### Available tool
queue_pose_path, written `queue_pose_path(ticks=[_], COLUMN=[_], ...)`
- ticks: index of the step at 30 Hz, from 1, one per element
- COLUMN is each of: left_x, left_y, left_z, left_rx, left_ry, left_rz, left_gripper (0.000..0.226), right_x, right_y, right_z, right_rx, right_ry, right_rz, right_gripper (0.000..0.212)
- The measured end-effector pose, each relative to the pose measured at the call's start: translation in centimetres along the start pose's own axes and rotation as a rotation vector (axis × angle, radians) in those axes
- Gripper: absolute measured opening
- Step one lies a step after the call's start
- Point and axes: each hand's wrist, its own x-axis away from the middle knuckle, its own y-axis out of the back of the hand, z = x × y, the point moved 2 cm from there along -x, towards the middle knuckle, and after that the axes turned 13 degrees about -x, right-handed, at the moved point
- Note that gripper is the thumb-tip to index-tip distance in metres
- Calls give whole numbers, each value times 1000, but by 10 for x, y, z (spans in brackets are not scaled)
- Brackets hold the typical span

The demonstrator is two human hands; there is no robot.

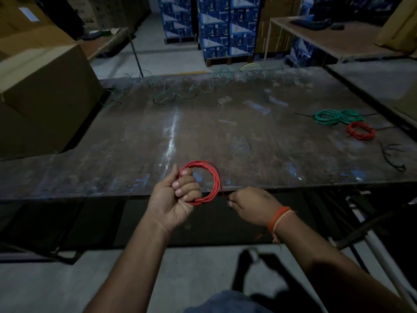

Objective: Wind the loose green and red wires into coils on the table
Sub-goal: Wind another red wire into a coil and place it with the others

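My left hand (178, 195) grips a round coil of red wire (213, 179) just above the near edge of the dark table (248, 136). My right hand (252, 205) sits right beside the coil and pinches a thin dark strand that leads toward it. Two finished green coils (338, 117) and one finished red coil (361, 131) lie at the table's right side. A long loose green wire (180, 92) sprawls in loops along the far edge.
A large cardboard box (42, 100) stands on the table's left end. Short black ties (392, 157) lie near the right edge. Behind the table are stacked blue cartons (228, 28) and another table (338, 39).
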Motion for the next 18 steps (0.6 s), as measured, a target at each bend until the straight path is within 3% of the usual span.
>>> queue_pose_path(ticks=[6, 9, 12, 15, 18], left_x=[3, 0, -12, -20, -16], left_y=[9, 11, 12, 15, 16], left_z=[-20, -17, -18, -17, -5], left_rx=[-172, -66, -69, -360, -726], left_ry=[-43, -83, -245, -392, -419], left_rz=[-90, -20, -174, -348, -390], left_gripper=[33, 25, 20, 29, 34], right_x=[7, 14, 26, 34, 26], right_y=[14, 13, 5, 17, 38], right_z=[-18, -5, 22, 52, 72], right_rx=[-44, 14, 68, -6, -110], right_ry=[-109, -66, 86, 281, 417], right_rz=[-131, -7, 126, 117, -12], right_gripper=[31, 32, 30, 24, 17])
